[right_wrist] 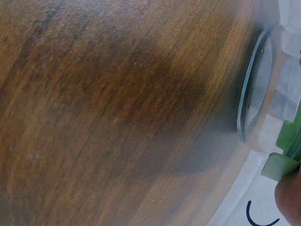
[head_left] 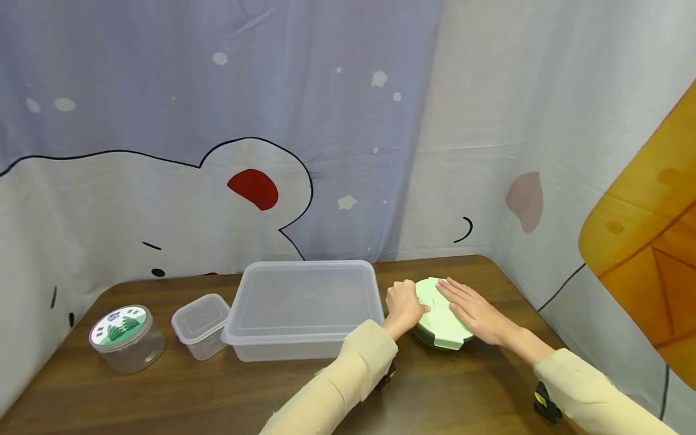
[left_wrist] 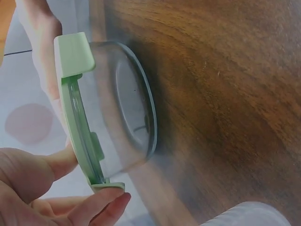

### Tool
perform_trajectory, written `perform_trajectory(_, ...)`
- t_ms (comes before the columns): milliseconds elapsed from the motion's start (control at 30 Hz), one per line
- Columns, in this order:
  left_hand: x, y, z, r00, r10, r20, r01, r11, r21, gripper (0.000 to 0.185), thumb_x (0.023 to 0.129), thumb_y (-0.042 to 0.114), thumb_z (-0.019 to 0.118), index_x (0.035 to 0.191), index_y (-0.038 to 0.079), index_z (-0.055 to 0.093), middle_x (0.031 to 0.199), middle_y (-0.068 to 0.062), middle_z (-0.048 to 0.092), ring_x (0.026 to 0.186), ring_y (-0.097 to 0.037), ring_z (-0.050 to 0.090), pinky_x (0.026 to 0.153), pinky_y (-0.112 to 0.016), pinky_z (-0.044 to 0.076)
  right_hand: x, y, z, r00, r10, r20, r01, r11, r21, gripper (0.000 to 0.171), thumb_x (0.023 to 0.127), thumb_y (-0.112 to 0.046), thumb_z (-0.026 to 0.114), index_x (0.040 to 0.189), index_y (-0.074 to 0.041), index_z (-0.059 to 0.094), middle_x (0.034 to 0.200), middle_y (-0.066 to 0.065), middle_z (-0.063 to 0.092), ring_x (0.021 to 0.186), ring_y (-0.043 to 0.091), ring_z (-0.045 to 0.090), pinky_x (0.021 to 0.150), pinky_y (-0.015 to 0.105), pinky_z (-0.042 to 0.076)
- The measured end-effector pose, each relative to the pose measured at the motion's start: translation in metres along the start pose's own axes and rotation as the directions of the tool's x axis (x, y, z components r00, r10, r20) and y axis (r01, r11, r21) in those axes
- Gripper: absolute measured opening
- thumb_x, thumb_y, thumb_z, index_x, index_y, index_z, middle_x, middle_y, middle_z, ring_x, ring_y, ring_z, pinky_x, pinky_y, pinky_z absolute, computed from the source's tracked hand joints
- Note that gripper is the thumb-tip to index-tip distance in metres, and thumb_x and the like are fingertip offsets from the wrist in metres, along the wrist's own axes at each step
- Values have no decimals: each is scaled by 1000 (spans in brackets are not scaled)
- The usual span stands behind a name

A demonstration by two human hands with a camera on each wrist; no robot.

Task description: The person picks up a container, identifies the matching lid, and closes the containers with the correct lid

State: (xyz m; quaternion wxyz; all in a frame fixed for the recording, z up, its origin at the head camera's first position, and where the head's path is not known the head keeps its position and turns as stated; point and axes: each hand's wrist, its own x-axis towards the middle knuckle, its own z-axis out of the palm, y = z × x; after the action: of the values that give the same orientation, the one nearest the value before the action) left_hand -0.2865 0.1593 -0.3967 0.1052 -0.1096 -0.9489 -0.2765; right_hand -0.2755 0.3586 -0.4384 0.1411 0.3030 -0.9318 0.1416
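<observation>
At the right of the table, in the head view, stands a round glass food container (head_left: 422,334) with a light green snap-on lid (head_left: 439,314). My left hand (head_left: 403,304) is at the lid's left edge; the left wrist view shows its thumb on top and curled fingers beneath a side latch (left_wrist: 109,186). Another latch (left_wrist: 75,55) sticks outward, away from the clear glass wall (left_wrist: 113,103). Across the lid's top my right hand (head_left: 480,313) rests with fingers extended. The right wrist view catches only a fingertip (right_wrist: 289,195) beside a green latch (right_wrist: 279,166).
Left of my hands sits a large translucent lidded box (head_left: 310,302). Beside it are a small clear square box (head_left: 202,326) and a clear round jar (head_left: 130,350) with a printed lid. A patterned curtain (head_left: 348,121) hangs behind the wooden table (head_left: 217,399).
</observation>
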Motion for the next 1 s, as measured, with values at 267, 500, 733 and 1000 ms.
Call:
perform_trajectory(267,1,-5,-4,999,14,31,-12,997,-74,36,63,28,90,76,4,67,75,-7,71,73,-26,69,61,-28,55,-2,1,2,999,-31,-24,31,999,-26,44,101,-11,41,144,0,41,147,21,42,137,41,35,114,8,-4)
perform_trajectory(500,2,-8,-4,998,2,59,5,994,-108,35,65,27,90,77,4,66,75,-7,70,73,-25,69,61,-28,55,0,1,2,1000,-31,-6,30,999,-22,44,102,-12,41,145,0,39,149,21,41,139,40,34,114,8,-4)
perform_trajectory(733,-1,-11,-3,995,25,93,-18,997,-74,26,76,25,82,81,3,69,75,-6,71,69,-18,69,52,-23,50,10,6,-4,998,-2,69,3,1000,-10,46,103,-19,42,146,-3,38,151,18,38,140,40,32,111,3,-5)
perform_trajectory(1000,-19,-5,-26,962,232,143,-240,970,43,40,89,28,69,117,-1,64,114,-13,69,103,-23,67,84,-27,56,18,8,-17,993,-103,55,116,936,-332,44,95,-17,54,137,-2,52,140,12,54,131,34,48,116,37,30)
